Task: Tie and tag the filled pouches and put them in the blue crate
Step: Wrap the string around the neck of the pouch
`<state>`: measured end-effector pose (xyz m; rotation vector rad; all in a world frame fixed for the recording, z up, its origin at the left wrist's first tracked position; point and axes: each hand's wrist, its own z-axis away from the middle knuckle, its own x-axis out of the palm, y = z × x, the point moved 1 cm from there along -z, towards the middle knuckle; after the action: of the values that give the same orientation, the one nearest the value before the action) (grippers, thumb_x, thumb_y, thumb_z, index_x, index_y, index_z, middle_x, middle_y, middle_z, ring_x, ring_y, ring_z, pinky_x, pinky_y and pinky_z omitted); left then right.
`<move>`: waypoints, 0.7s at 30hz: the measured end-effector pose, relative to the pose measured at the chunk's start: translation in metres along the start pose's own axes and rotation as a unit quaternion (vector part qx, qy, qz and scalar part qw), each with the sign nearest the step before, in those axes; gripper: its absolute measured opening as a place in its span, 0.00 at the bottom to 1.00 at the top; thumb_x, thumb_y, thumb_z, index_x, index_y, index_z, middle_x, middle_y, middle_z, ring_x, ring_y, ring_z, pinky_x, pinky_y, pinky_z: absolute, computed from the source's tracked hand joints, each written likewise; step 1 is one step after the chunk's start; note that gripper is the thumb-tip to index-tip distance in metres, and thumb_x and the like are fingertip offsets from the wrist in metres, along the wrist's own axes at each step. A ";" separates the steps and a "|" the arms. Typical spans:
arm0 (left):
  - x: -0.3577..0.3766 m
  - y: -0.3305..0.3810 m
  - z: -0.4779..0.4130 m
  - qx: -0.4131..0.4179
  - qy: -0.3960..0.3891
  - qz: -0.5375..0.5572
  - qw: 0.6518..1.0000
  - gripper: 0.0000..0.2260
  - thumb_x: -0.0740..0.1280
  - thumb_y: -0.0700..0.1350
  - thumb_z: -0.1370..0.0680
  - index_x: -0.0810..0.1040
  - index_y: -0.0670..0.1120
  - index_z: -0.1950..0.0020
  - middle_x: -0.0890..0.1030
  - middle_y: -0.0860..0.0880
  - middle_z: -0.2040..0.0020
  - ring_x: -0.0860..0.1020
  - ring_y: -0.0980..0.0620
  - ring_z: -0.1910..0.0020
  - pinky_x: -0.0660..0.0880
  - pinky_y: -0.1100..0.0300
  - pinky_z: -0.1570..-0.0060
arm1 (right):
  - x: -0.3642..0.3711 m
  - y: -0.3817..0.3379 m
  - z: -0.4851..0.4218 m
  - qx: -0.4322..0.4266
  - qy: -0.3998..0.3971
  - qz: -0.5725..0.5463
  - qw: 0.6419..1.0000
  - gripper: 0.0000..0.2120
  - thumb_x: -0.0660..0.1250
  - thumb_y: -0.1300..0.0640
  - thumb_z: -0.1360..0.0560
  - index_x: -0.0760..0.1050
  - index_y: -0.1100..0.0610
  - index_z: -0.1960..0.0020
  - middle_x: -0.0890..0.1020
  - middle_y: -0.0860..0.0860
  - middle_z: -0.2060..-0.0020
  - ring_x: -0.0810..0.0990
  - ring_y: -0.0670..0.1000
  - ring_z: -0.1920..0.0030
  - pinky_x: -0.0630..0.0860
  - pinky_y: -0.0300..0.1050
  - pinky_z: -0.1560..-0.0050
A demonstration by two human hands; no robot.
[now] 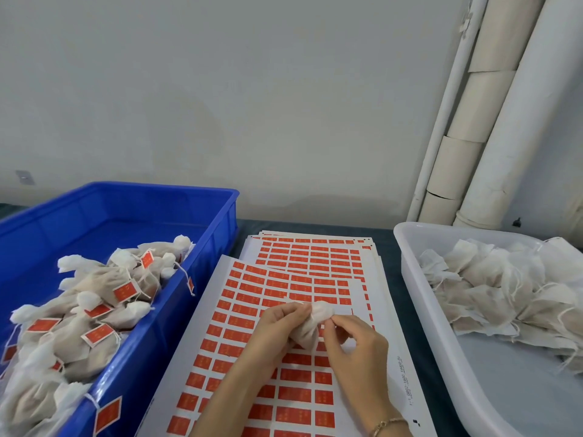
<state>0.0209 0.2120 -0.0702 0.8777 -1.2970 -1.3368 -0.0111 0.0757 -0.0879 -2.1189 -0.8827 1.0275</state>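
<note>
Working one pouch [310, 326] over the top label sheet [284, 389], head view.

- Left hand [277, 326]: fingers curled round the pouch, holding it just above the middle of the sheet.
- Right hand [356, 345]: thumb and forefinger pinched at the pouch's gathered neck. Whether they hold cloth or string is too small to tell.
- No red tag visible on this pouch. Judgement: the step in hand is tying, and tagging is not yet done.
- Blue crate [151, 342], left of the sheet: holds a heap of tagged pouches [94, 294], necks closed, red tags on strings. One tag hangs over the rim nearest the sheet.
- White tub [410, 279], right of the sheet: untied pouches [504, 294] piled at its far end, no tags on them.
- The sheet has many red labels left, with gaps on its right side.

Judgement: a good share is done, but a comparable pile is left.
</note>
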 end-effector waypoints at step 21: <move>0.002 -0.002 0.000 0.064 0.028 -0.049 0.996 0.06 0.71 0.44 0.25 0.83 0.44 0.52 0.83 0.45 0.52 0.81 0.45 0.50 0.79 0.57 0.53 | -0.005 -0.002 0.001 -0.090 0.045 0.000 0.995 0.13 0.73 0.56 0.35 0.84 0.57 0.52 0.80 0.41 0.56 0.78 0.37 0.59 0.70 0.19 0.59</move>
<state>0.0201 0.2094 -0.0723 1.0711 -1.3226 -1.3060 -0.0148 0.0732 -0.0843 -2.2956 -0.9621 0.8727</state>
